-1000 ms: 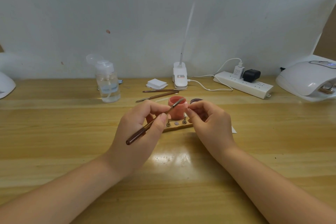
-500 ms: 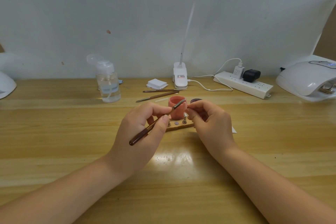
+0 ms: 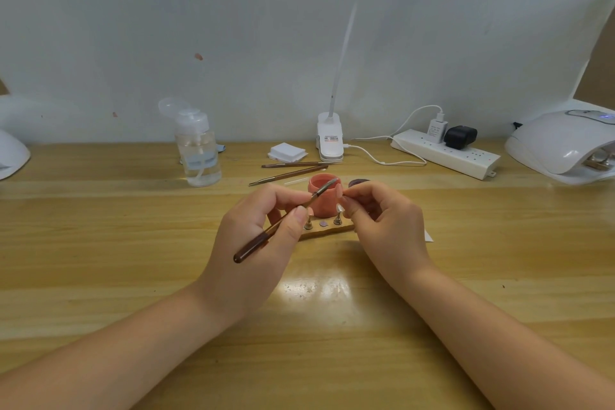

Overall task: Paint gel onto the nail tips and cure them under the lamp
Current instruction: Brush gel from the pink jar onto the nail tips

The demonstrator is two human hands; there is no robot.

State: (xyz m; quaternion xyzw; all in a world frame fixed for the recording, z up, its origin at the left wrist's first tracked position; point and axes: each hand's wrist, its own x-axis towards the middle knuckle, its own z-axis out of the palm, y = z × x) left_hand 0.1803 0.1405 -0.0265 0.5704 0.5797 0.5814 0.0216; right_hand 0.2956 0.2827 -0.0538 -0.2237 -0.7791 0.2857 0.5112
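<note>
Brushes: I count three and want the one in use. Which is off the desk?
The dark-handled brush gripped in the left hand, its tip over the pink gel pot. The other two brushes lie flat on the desk behind the pot.

The worktop (image 3: 133, 260) is yellowish wood with a glossy varnish, bright glare on it near the hands. The brush (image 3: 266, 236) has a shiny dark brown handle and a metal-looking ferrule, and the pink gel pot (image 3: 321, 200) looks like smooth matt plastic. Far left, the pump bottle (image 3: 198, 156) is clear plastic, and the curing lamp (image 3: 565, 146) far right is glossy white plastic.
</note>
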